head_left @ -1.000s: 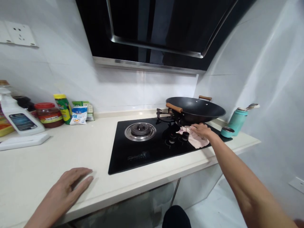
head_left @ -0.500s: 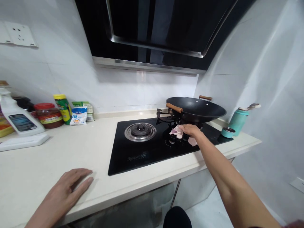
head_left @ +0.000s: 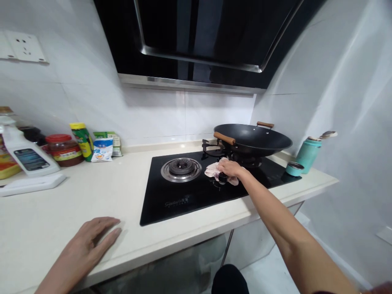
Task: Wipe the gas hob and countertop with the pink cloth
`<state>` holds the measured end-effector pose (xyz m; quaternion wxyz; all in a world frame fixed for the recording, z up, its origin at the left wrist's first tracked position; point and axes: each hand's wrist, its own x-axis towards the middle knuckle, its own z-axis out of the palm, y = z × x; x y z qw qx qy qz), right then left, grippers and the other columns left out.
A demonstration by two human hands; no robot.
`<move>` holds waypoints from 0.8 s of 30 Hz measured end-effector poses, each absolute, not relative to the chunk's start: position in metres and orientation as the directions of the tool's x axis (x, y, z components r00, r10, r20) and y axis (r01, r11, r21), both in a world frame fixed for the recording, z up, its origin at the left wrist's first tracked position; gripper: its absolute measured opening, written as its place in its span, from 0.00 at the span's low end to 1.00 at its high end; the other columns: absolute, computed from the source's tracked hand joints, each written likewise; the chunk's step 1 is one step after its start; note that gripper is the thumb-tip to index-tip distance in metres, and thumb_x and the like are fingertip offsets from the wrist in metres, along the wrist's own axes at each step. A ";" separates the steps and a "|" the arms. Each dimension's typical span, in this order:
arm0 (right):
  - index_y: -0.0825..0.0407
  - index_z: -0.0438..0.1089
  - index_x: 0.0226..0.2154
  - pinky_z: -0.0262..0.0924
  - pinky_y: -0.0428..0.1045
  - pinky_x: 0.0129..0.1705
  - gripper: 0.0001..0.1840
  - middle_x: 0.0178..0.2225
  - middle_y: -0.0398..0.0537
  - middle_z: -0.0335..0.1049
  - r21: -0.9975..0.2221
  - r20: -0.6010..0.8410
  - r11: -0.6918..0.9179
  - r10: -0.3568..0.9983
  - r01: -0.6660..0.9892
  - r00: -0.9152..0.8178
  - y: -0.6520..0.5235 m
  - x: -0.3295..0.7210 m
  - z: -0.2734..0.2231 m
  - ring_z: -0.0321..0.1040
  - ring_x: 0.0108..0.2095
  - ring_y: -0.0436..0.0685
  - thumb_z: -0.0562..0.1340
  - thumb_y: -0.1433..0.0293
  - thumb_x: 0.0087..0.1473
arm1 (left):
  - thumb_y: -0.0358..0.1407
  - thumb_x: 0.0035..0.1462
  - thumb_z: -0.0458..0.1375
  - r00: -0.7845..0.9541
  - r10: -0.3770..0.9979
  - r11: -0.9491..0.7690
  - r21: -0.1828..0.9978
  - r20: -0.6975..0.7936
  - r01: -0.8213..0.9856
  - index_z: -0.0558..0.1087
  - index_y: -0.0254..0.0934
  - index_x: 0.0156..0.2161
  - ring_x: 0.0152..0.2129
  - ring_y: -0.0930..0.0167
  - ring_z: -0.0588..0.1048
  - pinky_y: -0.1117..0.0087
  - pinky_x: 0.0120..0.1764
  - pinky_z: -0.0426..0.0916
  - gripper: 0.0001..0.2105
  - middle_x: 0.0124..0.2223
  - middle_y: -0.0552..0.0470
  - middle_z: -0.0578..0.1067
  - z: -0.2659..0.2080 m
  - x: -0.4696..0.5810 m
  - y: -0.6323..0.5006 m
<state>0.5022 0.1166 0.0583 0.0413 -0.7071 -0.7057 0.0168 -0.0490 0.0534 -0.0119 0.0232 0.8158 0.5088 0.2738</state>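
Observation:
My right hand (head_left: 230, 168) presses a pale pink cloth (head_left: 211, 170) onto the black glass gas hob (head_left: 190, 196), beside a black control knob (head_left: 222, 177). Its fingers are closed over the cloth, which spreads out on both sides of them. The left burner (head_left: 181, 167) is bare, just left of the cloth. Behind my right hand, a black wok (head_left: 252, 139) with wooden handles sits on the other burner. My left hand (head_left: 88, 241) rests on the white countertop (head_left: 128, 192), thumb and fingers apart, holding nothing.
At the left by the wall stand a white spray bottle (head_left: 30, 153), a red-lidded jar (head_left: 64, 150), a green shaker (head_left: 82, 141) and a blue-white packet (head_left: 102, 150). A turquoise canister (head_left: 308, 154) and small cup (head_left: 294, 169) stand at the right. A range hood (head_left: 196, 36) hangs overhead.
My right hand has slid the cloth leftward across the hob, from the wok's front toward the left burner, behind the knob. My left hand stays in place.

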 end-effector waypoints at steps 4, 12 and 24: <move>0.49 0.73 0.51 0.59 0.51 0.56 0.27 0.57 0.53 0.69 -0.100 0.010 0.021 1.000 0.995 -0.020 0.117 0.502 0.065 0.66 0.57 0.62 0.45 0.57 0.68 | 0.57 0.56 0.56 0.329 0.838 -0.489 0.331 0.435 0.807 0.80 0.44 0.44 0.46 0.61 0.77 0.62 0.52 0.73 0.22 0.49 0.48 0.80 -0.008 -0.047 0.050; 0.45 0.64 0.63 0.50 0.52 0.65 0.26 0.67 0.44 0.58 -0.204 -0.024 0.104 0.993 0.973 -0.111 0.090 0.527 0.073 0.56 0.65 0.58 0.49 0.64 0.66 | 0.57 0.56 0.56 0.306 0.850 -0.474 0.365 0.429 0.801 0.80 0.43 0.44 0.46 0.61 0.77 0.62 0.52 0.73 0.23 0.48 0.47 0.80 -0.006 -0.045 0.049; 0.43 0.62 0.62 0.63 0.48 0.45 0.41 0.54 0.51 0.68 -0.057 -0.096 0.039 0.994 0.998 -0.044 0.082 0.530 0.072 0.71 0.48 0.61 0.69 0.68 0.44 | 0.57 0.57 0.55 0.310 0.858 -0.464 0.356 0.410 0.811 0.80 0.43 0.44 0.47 0.61 0.77 0.62 0.52 0.72 0.23 0.49 0.48 0.80 -0.003 -0.043 0.047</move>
